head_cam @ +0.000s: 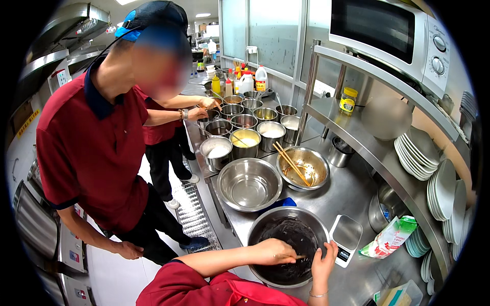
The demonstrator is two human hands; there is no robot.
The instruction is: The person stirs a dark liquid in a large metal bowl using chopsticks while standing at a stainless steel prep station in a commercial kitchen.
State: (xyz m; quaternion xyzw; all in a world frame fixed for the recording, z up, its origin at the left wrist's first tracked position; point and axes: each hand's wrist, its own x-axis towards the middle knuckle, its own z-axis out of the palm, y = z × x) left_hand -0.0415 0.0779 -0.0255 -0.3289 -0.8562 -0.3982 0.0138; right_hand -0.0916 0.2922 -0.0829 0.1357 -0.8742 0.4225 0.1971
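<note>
My left hand [276, 251] is closed around a short visible piece of a thin wooden utensil [301, 257], perhaps chopsticks, over a dark, thick mixture [289, 235]. That mixture lies in a large stainless steel mixing bowl [261, 220], smeared up its inner wall. At the bowl's right rim, my right hand [324, 261] grips the edge, thumb on the inner side. Just right of it is a white kitchen scale [346, 237]. A wide steel bowl [249, 185] stands beyond, beside a smaller soiled steel bowl [321, 168] with wooden chopsticks [293, 164] in it.
Several steel pots [216, 164] of seasonings stand farther back. A person in a red shirt [95, 153] stands at left; another's arm reaches over the pots. On the right are a printed bag [390, 237], a steel shelf [383, 168] with stacked plates [415, 155], and a microwave [383, 34] above.
</note>
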